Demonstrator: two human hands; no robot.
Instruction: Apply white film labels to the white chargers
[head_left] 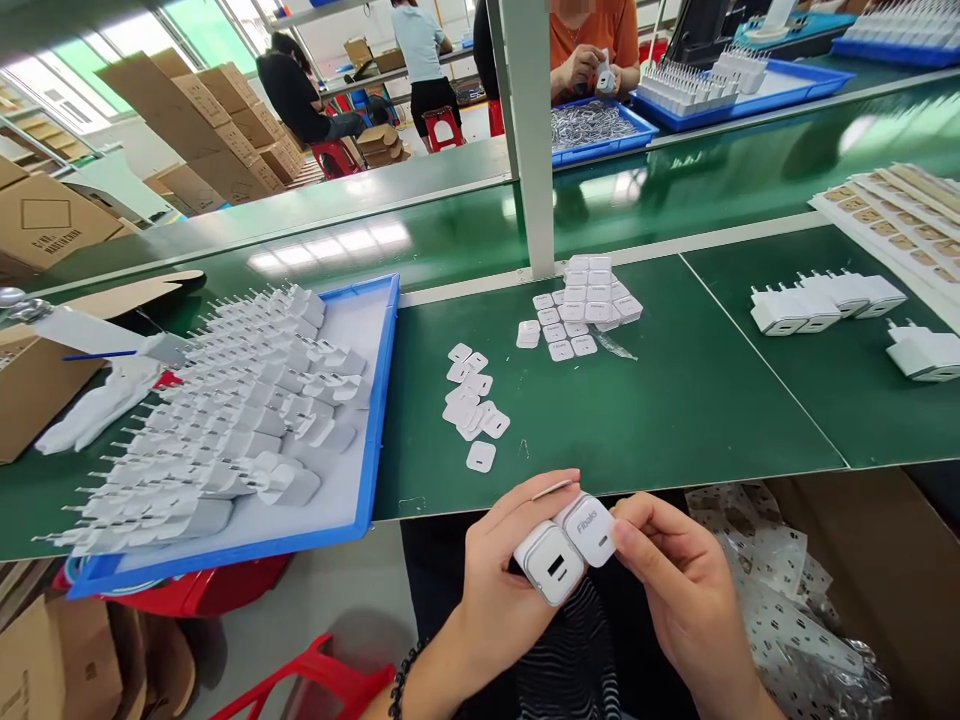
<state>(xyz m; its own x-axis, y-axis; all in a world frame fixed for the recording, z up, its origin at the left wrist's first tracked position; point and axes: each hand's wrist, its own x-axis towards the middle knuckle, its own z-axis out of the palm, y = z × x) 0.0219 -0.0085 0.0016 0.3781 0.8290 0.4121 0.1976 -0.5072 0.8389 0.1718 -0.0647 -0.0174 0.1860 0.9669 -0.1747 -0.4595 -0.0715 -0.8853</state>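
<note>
My left hand (504,560) is wrapped round a white plug charger (553,568), whose end face shows a wide slot and a narrow one. Against it lies a second white piece (589,530) marked "Fibaks", with one small slot; whether it is a whole charger or only its face is unclear. My right hand (667,570) pinches this piece's right edge between thumb and fingers. A thin white edge shows between my left fingers. On the green bench beyond are loose white cover plates (481,457) with slots and a stack of similar white plates (589,290).
A blue tray (379,420) full of white chargers stands at left. Several chargers (795,308) and a pale slotted tray (885,235) lie at right. A metal post (529,140) rises behind the plates. Across the bench, a person in orange (600,50) handles a white part.
</note>
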